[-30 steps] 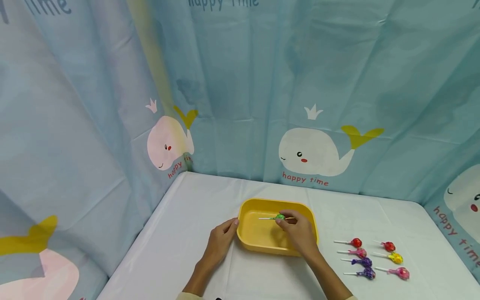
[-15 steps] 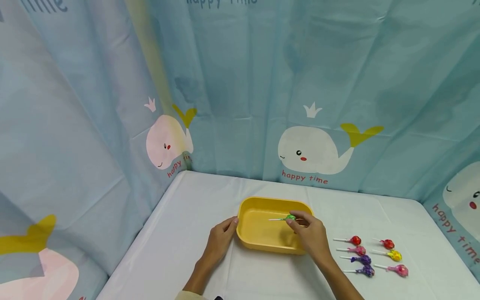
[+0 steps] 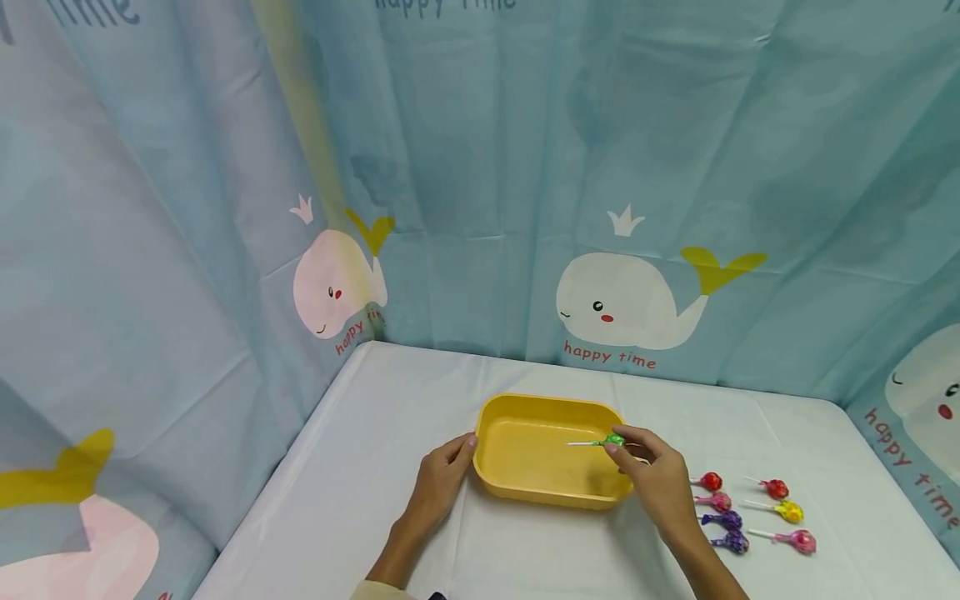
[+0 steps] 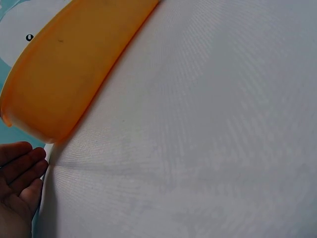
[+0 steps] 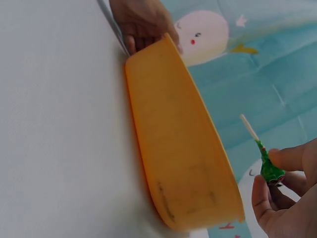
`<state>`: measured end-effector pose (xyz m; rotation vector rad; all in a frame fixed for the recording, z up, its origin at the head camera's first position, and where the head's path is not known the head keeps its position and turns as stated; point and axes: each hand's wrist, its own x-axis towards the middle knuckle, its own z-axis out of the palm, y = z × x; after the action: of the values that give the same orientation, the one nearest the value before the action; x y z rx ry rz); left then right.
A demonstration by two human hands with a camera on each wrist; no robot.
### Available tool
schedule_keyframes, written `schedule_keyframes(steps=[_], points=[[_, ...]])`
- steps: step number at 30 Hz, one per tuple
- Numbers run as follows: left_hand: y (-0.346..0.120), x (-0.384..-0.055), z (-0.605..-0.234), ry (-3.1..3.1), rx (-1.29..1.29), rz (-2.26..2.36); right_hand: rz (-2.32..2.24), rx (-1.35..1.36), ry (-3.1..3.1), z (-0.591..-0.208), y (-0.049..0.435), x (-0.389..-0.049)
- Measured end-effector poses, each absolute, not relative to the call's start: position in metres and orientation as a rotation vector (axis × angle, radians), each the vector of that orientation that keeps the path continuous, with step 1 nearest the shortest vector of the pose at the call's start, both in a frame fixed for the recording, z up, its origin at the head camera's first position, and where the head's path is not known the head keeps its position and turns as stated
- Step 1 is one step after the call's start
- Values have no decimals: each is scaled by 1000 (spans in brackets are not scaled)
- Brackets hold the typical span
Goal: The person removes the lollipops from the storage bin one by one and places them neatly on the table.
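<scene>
A green-wrapped lollipop (image 3: 614, 440) is pinched by its candy head between thumb and fingers of my right hand (image 3: 660, 479), above the right end of a yellow plastic basin (image 3: 551, 498). Its white stick points left over the basin. In the right wrist view the lollipop (image 5: 271, 169) shows clear of the basin wall (image 5: 183, 148). My left hand (image 3: 437, 483) rests at the basin's left end, fingertips at the rim. The left wrist view shows that hand (image 4: 20, 183) with fingers fairly straight beside the basin (image 4: 64, 74). No lollipop shows inside the basin.
Several wrapped lollipops lie in two columns to the right: red (image 3: 711, 481), pink (image 3: 720, 501) and purple (image 3: 731, 542) in one, red (image 3: 777, 489), yellow (image 3: 790, 511) and pink (image 3: 804, 542) in the other. A whale-print curtain (image 3: 480, 167) hangs behind the white table (image 3: 405, 400).
My right hand has moved to the right with the green lollipop, from over the basin's middle to its right end. My left hand has stayed at the basin's left end.
</scene>
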<state>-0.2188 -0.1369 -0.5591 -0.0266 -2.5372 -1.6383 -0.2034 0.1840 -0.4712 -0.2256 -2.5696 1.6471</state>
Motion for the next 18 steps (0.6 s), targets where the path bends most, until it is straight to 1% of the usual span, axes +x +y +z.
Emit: schedule_keyframes(steps=[18], points=[[-138, -219, -560, -2544, -26, -1619, 1553, -427, -2555, -469, 224, -180]])
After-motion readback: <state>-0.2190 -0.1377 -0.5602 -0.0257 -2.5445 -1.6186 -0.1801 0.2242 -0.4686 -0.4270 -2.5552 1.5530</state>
